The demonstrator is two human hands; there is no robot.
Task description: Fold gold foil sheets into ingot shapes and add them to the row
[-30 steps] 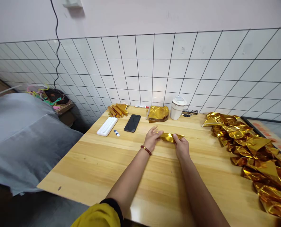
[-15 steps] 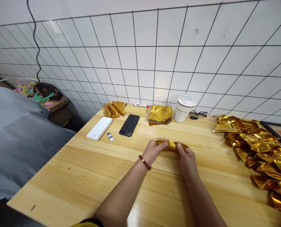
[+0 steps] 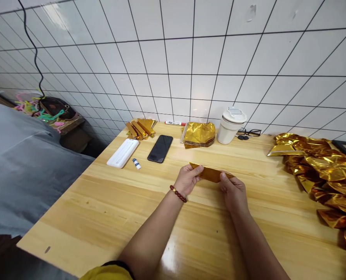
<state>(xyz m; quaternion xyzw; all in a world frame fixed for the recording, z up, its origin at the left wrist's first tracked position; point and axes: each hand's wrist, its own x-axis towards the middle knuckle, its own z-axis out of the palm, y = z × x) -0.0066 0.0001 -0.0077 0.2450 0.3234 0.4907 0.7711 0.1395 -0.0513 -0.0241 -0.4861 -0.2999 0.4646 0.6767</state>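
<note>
A folded strip of gold foil paper (image 3: 210,174) is stretched between my two hands above the wooden table (image 3: 132,206). My left hand (image 3: 187,179), with a red bead bracelet on its wrist, pinches the strip's left end, thumb on top. At the right end, my right hand (image 3: 233,190) grips it between thumb and fingers. Behind my hands lies a stack of gold foil sheets (image 3: 200,133). Several folded gold strips (image 3: 140,129) rest at the table's back left corner.
A phone (image 3: 160,149), a white power bank (image 3: 123,153), a small blue-and-white tube (image 3: 136,163), a marker (image 3: 174,123), a lidded cup (image 3: 230,126) and glasses (image 3: 250,132) lie toward the back. Crumpled gold foil pieces (image 3: 321,171) cover the right side. Grey cloth (image 3: 30,167) hangs at left.
The gold strip now shows a flat, smooth face between my hands, where it looked creased and pinched before. My left fingers have shifted on it. The view has tilted slightly downward.
</note>
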